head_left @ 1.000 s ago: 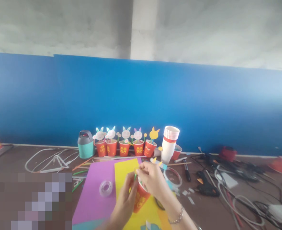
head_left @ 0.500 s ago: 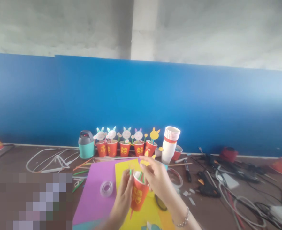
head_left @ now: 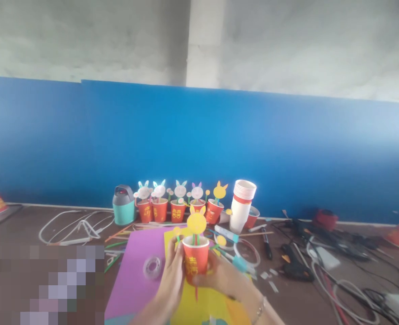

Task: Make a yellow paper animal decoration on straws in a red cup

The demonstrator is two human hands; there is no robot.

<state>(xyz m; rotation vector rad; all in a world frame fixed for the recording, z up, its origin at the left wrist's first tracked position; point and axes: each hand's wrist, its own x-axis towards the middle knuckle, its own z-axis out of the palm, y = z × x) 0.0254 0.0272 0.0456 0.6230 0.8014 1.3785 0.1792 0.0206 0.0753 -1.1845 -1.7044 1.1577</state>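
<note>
A red paper cup (head_left: 196, 255) with gold characters stands upright between my hands, above the coloured paper. A yellow paper rabbit head (head_left: 196, 223) with a drawn face rises from it on green stems. Small yellow discs stick out on both sides, and a thin red stick (head_left: 196, 293) hangs below the cup. My left hand (head_left: 172, 273) is closed against the cup's left side. Wrapped round its right side and lower part is my right hand (head_left: 216, 272), its fingers partly hidden behind the cup.
Behind stand several red cups (head_left: 178, 211) with rabbit heads and a white cup stack (head_left: 241, 205). A tape roll (head_left: 152, 268) lies on purple paper (head_left: 128, 284). Left is a teal container (head_left: 124, 211); right are a black glue gun (head_left: 296, 264), a marker (head_left: 267, 243) and tangled cables.
My right hand has moved down from the cup's top to its right side. The cup is now more upright, and the yellow rabbit head above it has come into full view.
</note>
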